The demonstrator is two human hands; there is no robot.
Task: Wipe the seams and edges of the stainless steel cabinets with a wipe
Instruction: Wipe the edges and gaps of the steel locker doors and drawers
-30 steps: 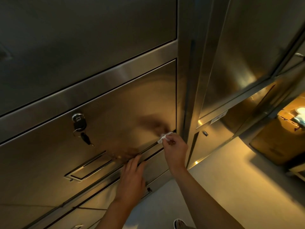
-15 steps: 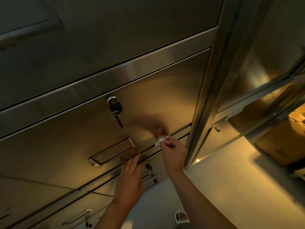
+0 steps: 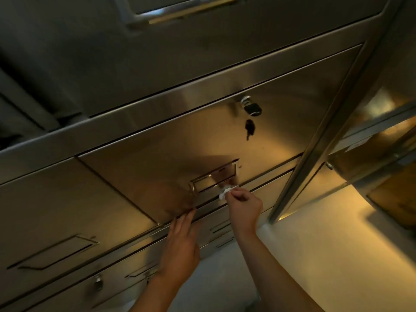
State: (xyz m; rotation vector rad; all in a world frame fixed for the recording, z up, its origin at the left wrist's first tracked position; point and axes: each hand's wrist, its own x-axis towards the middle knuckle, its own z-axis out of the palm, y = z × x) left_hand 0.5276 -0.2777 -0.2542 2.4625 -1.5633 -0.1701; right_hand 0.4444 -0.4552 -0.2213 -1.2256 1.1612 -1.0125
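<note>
A small white wipe (image 3: 225,192) is pinched between the thumb and curled fingers of the right hand (image 3: 244,207). The wipe is held against the horizontal seam (image 3: 265,185) under the keyed cabinet door (image 3: 202,143), just below the right corner of the recessed handle (image 3: 213,177) — at roughly 5 o'clock from the handle's centre.

The left hand (image 3: 180,246) is laid flat, fingers straight and together, with the fingertips (image 3: 190,216) touching the same seam at about 8 o'clock from the wipe. Nothing is held in it; it is judged to serve as a brace against the steel front.

A lock with a key (image 3: 251,108) is seen at 12 o'clock from the wipe, and a second dark key or fob (image 3: 249,128) hangs directly beneath it. The vertical corner post (image 3: 315,143) of the cabinet is located at 3 o'clock, well apart from both hands.

Progress assessment:
- The wipe is positioned part-way along the lower seam of the keyed door, so this seam is judged to be in hand, not finished.
- No visible difference between cleaned and uncleaned metal can be made out in the dim, reflective surface — completed sections cannot be confirmed.
- The upper seam of the door, its left edge at 9 o'clock, the corner post, the lower drawer fronts (image 3: 225,226) at 6 o'clock and the upper handle (image 3: 180,12) at 12 o'clock are all untouched by either hand at this moment and are presumed to need attention.
</note>
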